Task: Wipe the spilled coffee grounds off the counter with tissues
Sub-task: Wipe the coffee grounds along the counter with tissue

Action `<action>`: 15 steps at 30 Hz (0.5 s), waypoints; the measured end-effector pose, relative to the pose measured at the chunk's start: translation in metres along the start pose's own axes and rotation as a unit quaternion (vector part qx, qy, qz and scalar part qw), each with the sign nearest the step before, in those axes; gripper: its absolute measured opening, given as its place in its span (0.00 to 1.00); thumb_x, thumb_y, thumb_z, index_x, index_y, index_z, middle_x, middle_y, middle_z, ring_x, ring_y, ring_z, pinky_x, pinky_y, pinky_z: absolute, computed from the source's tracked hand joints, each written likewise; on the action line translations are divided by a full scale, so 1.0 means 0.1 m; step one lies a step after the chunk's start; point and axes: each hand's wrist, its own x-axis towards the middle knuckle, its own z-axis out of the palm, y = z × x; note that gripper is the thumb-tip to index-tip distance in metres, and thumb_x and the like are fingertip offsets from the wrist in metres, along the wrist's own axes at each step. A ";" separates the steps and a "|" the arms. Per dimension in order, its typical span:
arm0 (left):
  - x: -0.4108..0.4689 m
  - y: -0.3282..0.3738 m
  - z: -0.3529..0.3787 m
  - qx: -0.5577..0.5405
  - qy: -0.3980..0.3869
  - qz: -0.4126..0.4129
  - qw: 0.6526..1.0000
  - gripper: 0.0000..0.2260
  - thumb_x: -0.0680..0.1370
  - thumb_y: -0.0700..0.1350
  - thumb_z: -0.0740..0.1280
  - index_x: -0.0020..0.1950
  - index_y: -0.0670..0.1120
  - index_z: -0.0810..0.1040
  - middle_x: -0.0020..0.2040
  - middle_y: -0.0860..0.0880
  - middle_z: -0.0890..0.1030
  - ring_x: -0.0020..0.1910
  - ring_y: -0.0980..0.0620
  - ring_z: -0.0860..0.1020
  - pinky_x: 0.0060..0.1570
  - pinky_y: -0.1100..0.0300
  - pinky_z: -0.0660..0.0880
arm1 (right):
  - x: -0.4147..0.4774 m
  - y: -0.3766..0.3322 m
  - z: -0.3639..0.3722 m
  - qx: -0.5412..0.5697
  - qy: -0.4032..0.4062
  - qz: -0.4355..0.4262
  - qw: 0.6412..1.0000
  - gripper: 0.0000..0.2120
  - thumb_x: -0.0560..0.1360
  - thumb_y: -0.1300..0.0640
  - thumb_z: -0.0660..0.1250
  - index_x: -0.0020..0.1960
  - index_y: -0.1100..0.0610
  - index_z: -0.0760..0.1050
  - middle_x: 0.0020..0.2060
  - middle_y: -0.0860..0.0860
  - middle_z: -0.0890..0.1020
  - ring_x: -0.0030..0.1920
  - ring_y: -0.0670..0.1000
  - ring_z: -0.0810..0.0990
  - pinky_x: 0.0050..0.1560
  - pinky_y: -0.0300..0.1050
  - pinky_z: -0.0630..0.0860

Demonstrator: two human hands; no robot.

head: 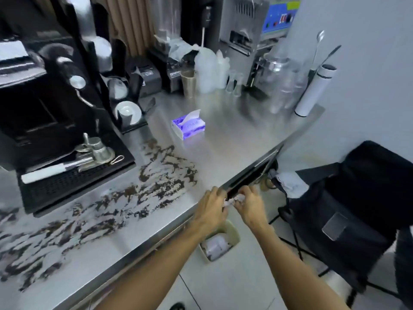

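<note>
Steel counter (pixel 223 142) smeared with coffee grounds (pixel 156 175), tissue box (pixel 188 127) behind them.
At front counter edge, left hand (pixel 211 208) and right hand (pixel 250 205) both pinch one crumpled tissue (pixel 234 199), over small bin (pixel 235 234).

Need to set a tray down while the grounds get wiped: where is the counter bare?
Bare steel lies right of the tissue pack, out to the counter edge, and between that pack and the left hand. Coffee grounds cover the front left; the coffee machine and the back row of glass jars are crowded.
</note>
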 end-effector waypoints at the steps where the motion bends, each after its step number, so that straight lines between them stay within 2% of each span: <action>1: 0.02 0.02 0.19 0.002 -0.015 0.002 1.000 0.14 0.76 0.44 0.66 0.61 0.45 0.71 0.60 0.45 0.71 0.58 0.45 0.72 0.51 0.54 0.72 | -0.03 0.17 0.10 0.000 -0.002 0.022 1.000 0.13 0.69 0.66 0.70 0.54 0.63 0.76 0.49 0.60 0.76 0.43 0.61 0.77 0.38 0.45 0.67; 6: 0.18 -0.35 1.33 0.040 -0.081 -0.003 0.996 0.17 0.77 0.43 0.67 0.65 0.46 0.70 0.63 0.44 0.72 0.60 0.45 0.73 0.52 0.55 0.72 | -0.02 0.96 0.98 -0.006 -0.024 0.086 0.996 0.14 0.72 0.63 0.68 0.57 0.61 0.74 0.53 0.57 0.75 0.46 0.59 0.76 0.39 0.44 0.67; 10: 0.26 -0.83 2.22 0.038 -0.117 -0.009 0.992 0.19 0.76 0.44 0.68 0.66 0.47 0.69 0.65 0.45 0.71 0.63 0.44 0.71 0.57 0.52 0.74 | -0.02 1.47 1.81 -0.011 -0.030 0.121 0.992 0.16 0.72 0.61 0.69 0.59 0.59 0.75 0.54 0.57 0.76 0.48 0.59 0.77 0.41 0.43 0.69; 15: 0.36 -1.15 2.77 0.013 -0.133 0.013 0.991 0.19 0.76 0.49 0.68 0.65 0.48 0.70 0.64 0.46 0.71 0.65 0.44 0.69 0.59 0.49 0.73 | -0.08 1.80 2.34 -0.024 -0.039 0.123 0.991 0.19 0.71 0.56 0.73 0.59 0.57 0.75 0.54 0.56 0.77 0.48 0.58 0.79 0.44 0.48 0.77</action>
